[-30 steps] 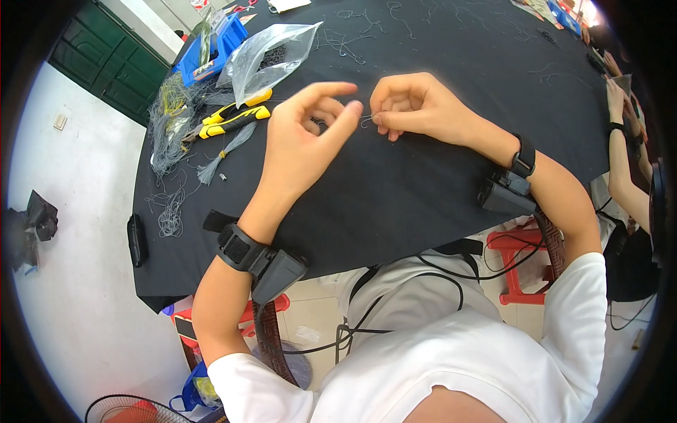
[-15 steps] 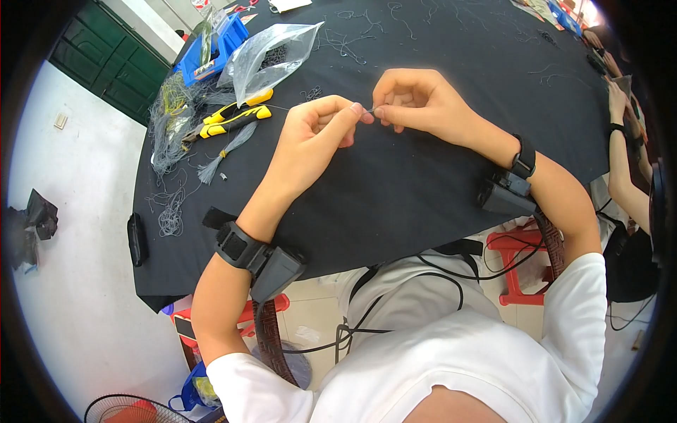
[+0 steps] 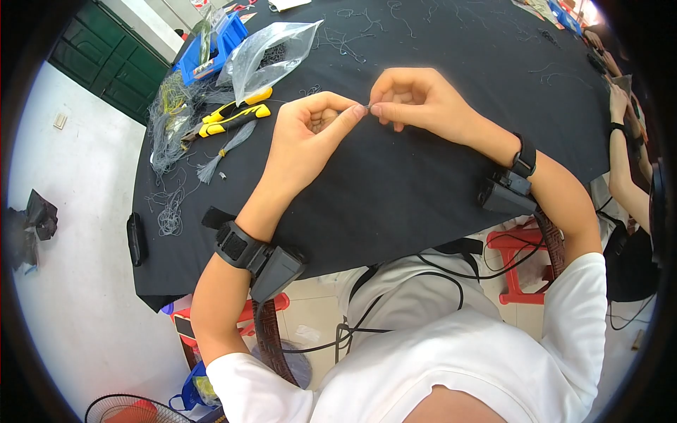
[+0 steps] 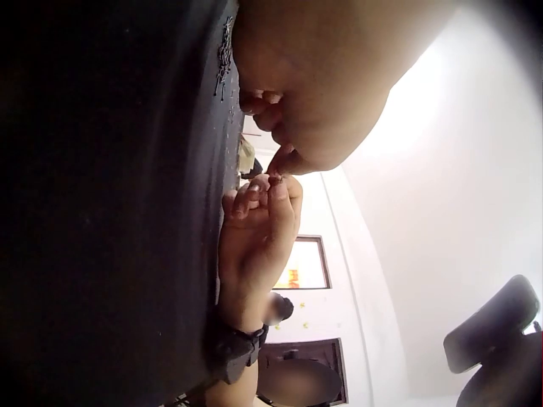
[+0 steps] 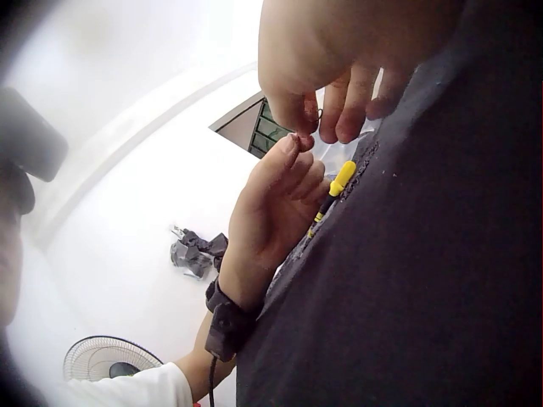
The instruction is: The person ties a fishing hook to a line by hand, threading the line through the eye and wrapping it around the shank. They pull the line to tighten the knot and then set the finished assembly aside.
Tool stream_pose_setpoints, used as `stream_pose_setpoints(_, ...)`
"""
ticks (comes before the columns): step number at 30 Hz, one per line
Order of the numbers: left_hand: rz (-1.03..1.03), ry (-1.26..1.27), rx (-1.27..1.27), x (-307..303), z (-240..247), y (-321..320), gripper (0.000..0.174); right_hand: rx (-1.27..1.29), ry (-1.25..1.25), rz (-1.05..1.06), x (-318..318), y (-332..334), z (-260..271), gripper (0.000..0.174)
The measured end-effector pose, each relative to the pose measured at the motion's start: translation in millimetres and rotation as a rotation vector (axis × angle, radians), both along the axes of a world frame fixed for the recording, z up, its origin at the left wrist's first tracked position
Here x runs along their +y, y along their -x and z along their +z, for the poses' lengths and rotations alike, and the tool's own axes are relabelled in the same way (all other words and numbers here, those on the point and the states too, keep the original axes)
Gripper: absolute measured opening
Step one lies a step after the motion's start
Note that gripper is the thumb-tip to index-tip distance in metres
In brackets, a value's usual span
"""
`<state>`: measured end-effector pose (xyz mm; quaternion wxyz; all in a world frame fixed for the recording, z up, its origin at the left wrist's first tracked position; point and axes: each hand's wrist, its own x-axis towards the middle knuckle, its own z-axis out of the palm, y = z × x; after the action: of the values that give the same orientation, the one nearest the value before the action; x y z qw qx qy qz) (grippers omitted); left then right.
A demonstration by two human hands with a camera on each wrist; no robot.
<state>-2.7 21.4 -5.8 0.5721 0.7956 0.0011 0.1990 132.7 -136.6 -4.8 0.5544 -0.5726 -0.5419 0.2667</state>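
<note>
Over the near part of the black-covered table point(image 3: 395, 204), both hands meet fingertip to fingertip. My right hand point(image 3: 423, 99) pinches a small dark hook point(image 5: 320, 117) between thumb and forefinger, its other fingers loosely curled. A short piece of thin grey line point(image 3: 368, 107) shows between the two hands. My left hand point(image 3: 310, 130) pinches that line with thumb and forefinger, right at the right fingertips. Most of the hook and line is hidden by the fingers.
Yellow-and-black pliers point(image 3: 233, 121) lie left of the hands, by a tied bundle of grey line point(image 3: 218, 158) and tangled strands point(image 3: 169, 211). Behind are a clear plastic bag point(image 3: 296, 46) with dark small pieces and a blue bin point(image 3: 218, 53). Another person's arm point(image 3: 620, 155) is at right.
My left hand, apart from the right with thumb and forefinger spread a second ago, has come in and closed on the line beside the right fingertips. The right hand has barely moved.
</note>
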Motion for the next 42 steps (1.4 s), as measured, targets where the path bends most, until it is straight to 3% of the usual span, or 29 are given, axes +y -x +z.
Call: stream_pose_setpoints(42,0.091,-0.098,-0.026,0.3,2.0,0.5,0.008,0.021,0.016,0.034,-0.3,-0.4,0.4,0.02)
